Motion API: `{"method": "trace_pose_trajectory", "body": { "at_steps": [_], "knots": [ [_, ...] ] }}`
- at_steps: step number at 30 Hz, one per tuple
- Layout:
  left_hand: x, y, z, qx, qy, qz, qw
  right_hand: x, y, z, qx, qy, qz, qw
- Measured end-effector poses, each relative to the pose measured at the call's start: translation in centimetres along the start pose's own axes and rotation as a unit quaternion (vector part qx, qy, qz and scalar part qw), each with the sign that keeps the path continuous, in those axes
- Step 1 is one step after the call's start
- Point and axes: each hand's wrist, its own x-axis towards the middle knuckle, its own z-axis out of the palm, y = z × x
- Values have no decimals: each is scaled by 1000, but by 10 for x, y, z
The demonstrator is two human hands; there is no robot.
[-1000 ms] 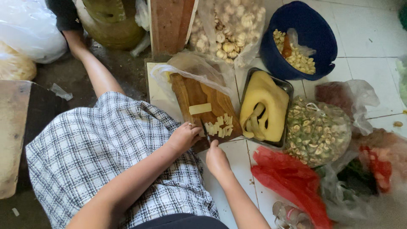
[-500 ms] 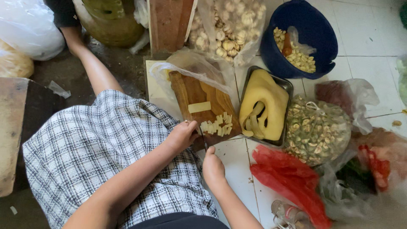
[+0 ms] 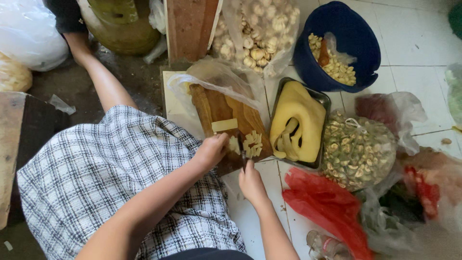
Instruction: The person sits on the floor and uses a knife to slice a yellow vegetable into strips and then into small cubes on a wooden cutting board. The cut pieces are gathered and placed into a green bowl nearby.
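Item: chopping step, judged mid-course. Right hand (image 3: 251,184) closed round a knife (image 3: 244,158), blade at the pale diced pieces (image 3: 250,143). Left hand (image 3: 211,150) curled, fingertips pressing the pieces. Both on the wooden cutting board (image 3: 219,108), centre of view; uncut pale slab (image 3: 224,125) at 12 o'clock of the pieces. Next move likely calls for a short stroke, fingers tucked. Edges: dark tray (image 3: 323,98) at 3 o'clock, just beside; checked lap (image 3: 96,183) at 8. Open tile only at 6

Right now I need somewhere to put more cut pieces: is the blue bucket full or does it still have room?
Room left: the blue bucket holds only a low layer of pale pieces; its inner wall shows above them.
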Motion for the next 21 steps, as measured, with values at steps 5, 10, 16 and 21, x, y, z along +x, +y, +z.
{"method": "trace_pose_trajectory", "body": {
  "at_steps": [5,10,16,21],
  "knots": [
    [40,3,12,-78,-3,41,996,-2,15,-3,45,75,-13,996],
    [60,-3,-8,91,32,121,988,-10,24,4,58,67,15,996],
    [47,-19,-32,79,-60,18,995,-15,16,16,67,34,26,997],
    [9,-28,-42,58,-108,64,990,-23,3,28,67,38,10,997]
  ]
}}
